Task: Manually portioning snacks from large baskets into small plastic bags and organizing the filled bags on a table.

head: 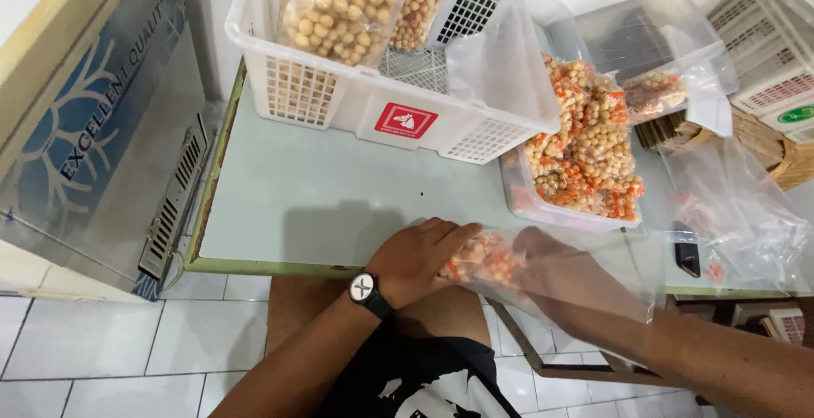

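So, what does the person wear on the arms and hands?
Both forearms are bare, with no sleeves and no gloves. The left hand has a wristwatch with a round white face and a black strap. The right hand, seen through clear plastic, shows nothing worn.

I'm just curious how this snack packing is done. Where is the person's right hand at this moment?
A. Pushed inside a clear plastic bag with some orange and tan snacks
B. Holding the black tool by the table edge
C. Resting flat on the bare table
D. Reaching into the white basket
A: the right hand shows through the clear plastic bag, which it is inside, while the left hand holds the bag's snack-filled end at the table edge.
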